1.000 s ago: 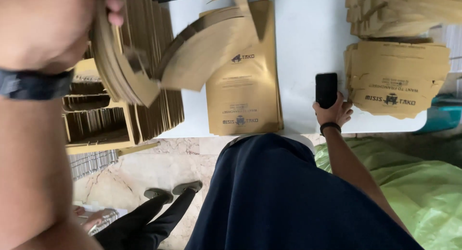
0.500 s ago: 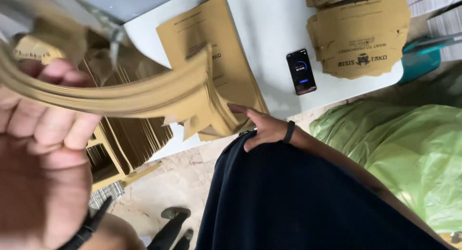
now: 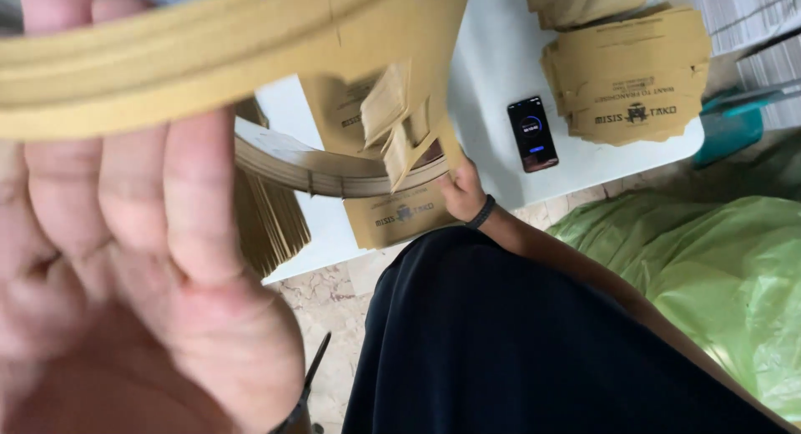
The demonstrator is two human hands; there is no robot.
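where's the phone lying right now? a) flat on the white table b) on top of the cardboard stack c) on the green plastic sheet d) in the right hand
a, the phone lies flat on the white table, apart from the right hand and beside the cardboard stack.

You're holding a thick stack of flat brown cardboard box blanks [image 3: 250, 42] — bowed into a long arc, edges toward the camera, raised above the white table [image 3: 501, 58]. Its far end droops to the table's near edge, loose flaps dangling — printed side partly showing.
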